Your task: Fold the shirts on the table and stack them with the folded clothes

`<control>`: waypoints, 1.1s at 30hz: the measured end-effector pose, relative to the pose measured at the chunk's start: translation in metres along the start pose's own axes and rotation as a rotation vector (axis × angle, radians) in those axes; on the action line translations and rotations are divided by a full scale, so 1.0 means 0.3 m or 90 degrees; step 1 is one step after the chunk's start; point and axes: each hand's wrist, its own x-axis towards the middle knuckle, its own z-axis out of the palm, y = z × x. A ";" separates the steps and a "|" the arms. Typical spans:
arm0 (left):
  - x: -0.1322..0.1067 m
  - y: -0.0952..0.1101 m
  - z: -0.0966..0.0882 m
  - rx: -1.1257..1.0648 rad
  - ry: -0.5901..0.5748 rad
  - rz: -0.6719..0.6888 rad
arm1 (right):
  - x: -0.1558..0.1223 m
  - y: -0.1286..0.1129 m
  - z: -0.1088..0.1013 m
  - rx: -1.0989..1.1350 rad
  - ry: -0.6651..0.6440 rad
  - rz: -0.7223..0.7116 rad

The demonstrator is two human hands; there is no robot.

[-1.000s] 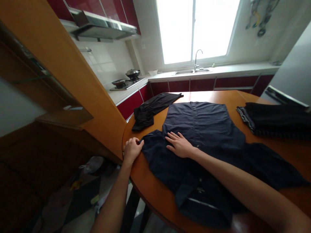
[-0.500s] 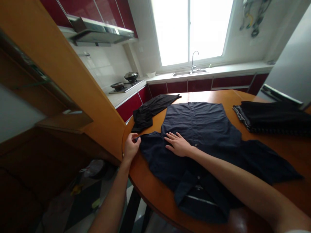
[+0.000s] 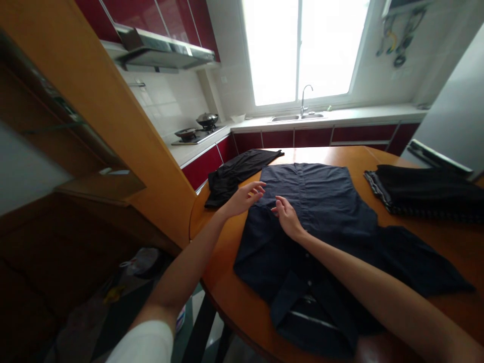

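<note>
A dark navy button-up shirt (image 3: 325, 196) lies spread on the round wooden table (image 3: 219, 282), its collar towards me. On the left side its sleeve lies folded inward over the body, while the other sleeve (image 3: 427, 262) stretches out to the right. My left hand (image 3: 246, 198) hovers by the shirt's left edge, fingers apart and holding nothing. Just to its right, above the upper chest, is my right hand (image 3: 289, 219), with loosely curled fingers and nothing visible in them.
A crumpled black garment (image 3: 234, 176) lies at the table's far left. Folded dark clothes (image 3: 427, 189) are stacked on the right. A wooden cabinet frame (image 3: 151, 176) borders the left. Beyond the table are a stove (image 3: 200, 135) and a sink (image 3: 285, 118).
My left hand has let go of the left sleeve and moved right and up; that sleeve now lies folded inward. My right hand has lifted from the shirt, its fingers curling.
</note>
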 end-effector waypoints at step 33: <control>-0.050 -0.308 -0.044 0.046 -0.106 -0.090 | -0.022 -0.013 -0.020 -0.214 -0.015 -0.108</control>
